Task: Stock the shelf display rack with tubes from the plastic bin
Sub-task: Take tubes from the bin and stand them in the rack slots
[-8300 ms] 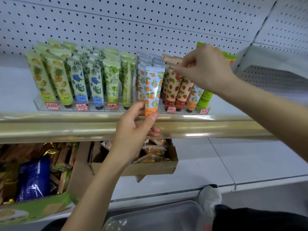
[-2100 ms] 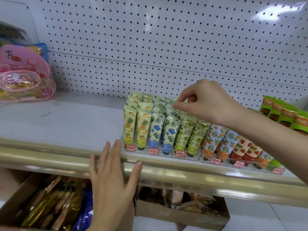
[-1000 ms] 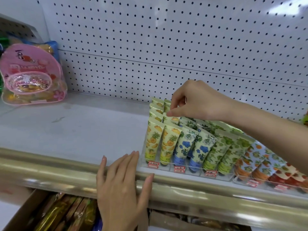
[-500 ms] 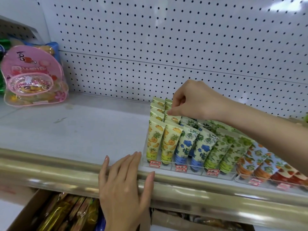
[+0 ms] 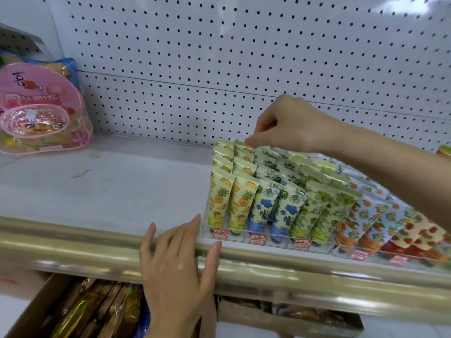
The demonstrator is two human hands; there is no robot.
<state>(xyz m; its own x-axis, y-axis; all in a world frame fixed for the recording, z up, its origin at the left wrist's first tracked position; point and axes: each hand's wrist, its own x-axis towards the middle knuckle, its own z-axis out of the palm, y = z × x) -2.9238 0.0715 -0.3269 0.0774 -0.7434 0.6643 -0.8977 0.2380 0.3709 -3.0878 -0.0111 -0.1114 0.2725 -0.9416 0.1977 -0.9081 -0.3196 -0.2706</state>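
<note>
Right hand (image 5: 290, 125) is up over the back of the clear display rack (image 5: 268, 243), fingers curled in, thumb & forefinger pinching the crimped top of the rear pineapple tube (image 5: 240, 149) in the 2nd column from the left. The rack sits on the white shelf (image 5: 97, 186), front wall just behind the gold shelf lip (image 5: 73, 250), and it's packed. Tubes stand cap-down, leaning back in stepped rows, two columns per pattern. From the left: pineapple tubes (image 5: 218, 201), then blue-flower tubes (image 5: 262, 206), then green-fruit tubes (image 5: 314, 211). Further right come orange-print tubes (image 5: 361, 223) & strawberry tubes (image 5: 415, 237), that end blurred. Small red-and-white price tags (image 5: 220, 234) are stuck along the rack's front wall. Left hand (image 5: 178, 267) lies palm down on the gold lip, fingers straight & spread, holding nothing. Its fingertips reach onto the shelf just beside the rack's front-left corner, thumb along the lip in front of it. Far left on the shelf is a pink see-through bag (image 5: 36, 106) w/ small items inside, too hazy to name. White pegboard (image 5: 195, 57) stands behind it all. Below the shelf, an open cardboard box (image 5: 31, 311) is crammed w/ gold & dark snack packets (image 5: 97, 308). To its right is a second cardboard box (image 5: 280, 322) w/ wrapped goods, mostly in shadow.
</note>
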